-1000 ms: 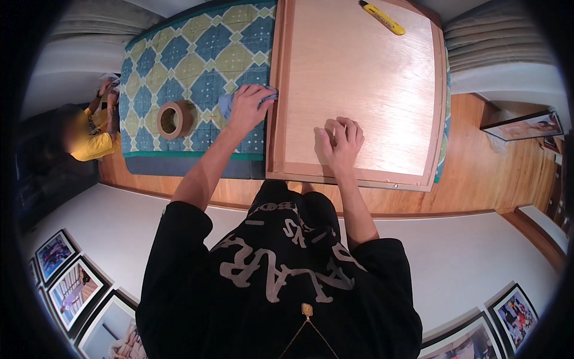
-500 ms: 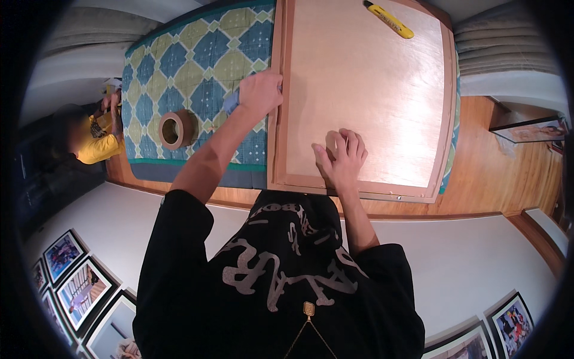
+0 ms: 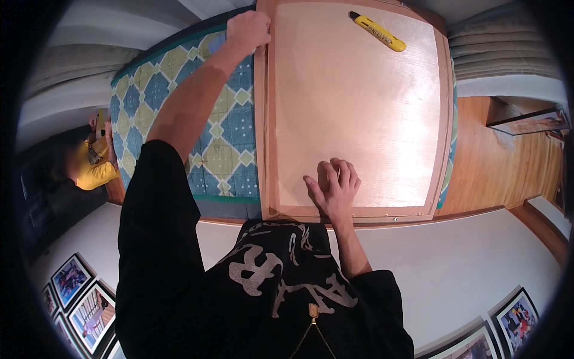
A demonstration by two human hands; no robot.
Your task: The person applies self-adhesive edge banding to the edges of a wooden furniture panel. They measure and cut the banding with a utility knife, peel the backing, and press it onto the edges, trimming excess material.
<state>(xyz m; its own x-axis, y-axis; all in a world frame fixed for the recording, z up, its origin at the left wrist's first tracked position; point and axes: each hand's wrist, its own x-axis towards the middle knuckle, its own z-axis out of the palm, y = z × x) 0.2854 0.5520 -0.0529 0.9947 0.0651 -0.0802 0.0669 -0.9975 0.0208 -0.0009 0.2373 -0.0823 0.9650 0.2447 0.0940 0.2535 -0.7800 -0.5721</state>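
Observation:
A large framed wooden panel (image 3: 359,113) lies flat, with brown tape (image 3: 265,131) along its edges. My left hand (image 3: 248,32) is closed at the far end of the panel's left edge, pressing there with a bluish cloth (image 3: 216,43) that pokes out beside the fingers. Near the front edge, my right hand (image 3: 336,190) rests on the bare wood with fingers apart and nothing in it. Toward the far right of the panel lies a yellow utility knife (image 3: 378,32), its blade not visible.
A blue-and-green patterned quilt (image 3: 224,161) covers the surface under the panel. At the far left is another person in a yellow top (image 3: 97,177). A framed picture (image 3: 529,122) leans at the right above the wooden floor (image 3: 478,155). Several framed photos (image 3: 92,314) hang lower left.
My left hand has slid away from me along the panel's left edge with the cloth. My right hand stays on the panel. My left arm now hides the brown tape roll.

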